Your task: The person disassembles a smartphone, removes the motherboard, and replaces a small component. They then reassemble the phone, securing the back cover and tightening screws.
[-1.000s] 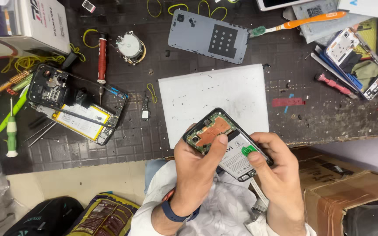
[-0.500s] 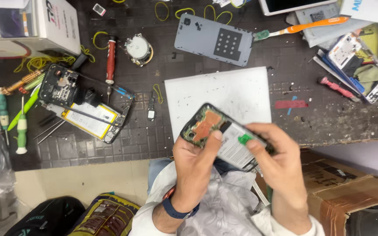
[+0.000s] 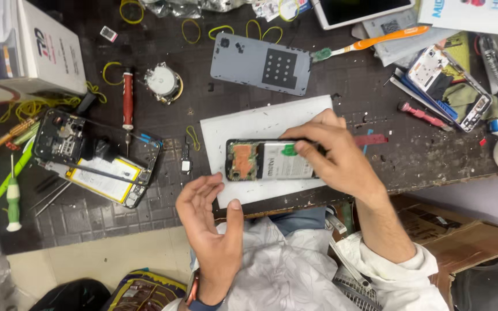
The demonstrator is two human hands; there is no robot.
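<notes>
Bare white sheet (image 3: pixel 249 124) left of the opened phone (image 3: pixel 269 161) — grey back cover (image 3: pixel 260 63) crowds above it.

We see the right hand (image 3: pixel 341 161) pressing an opened phone (image 3: pixel 260 160), back cover off, flat on a white sheet (image 3: pixel 249 124). The left hand (image 3: pixel 208 222) hangs open just below it, touching nothing. A grey back cover (image 3: pixel 243 60) lies beyond.

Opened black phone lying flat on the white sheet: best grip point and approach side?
Grip the opened black phone across its long edges near the left, orange-board end. Come from the left hand's side: the right hand covers the right end, and the phone lies flat on the white sheet, internals up.
</notes>
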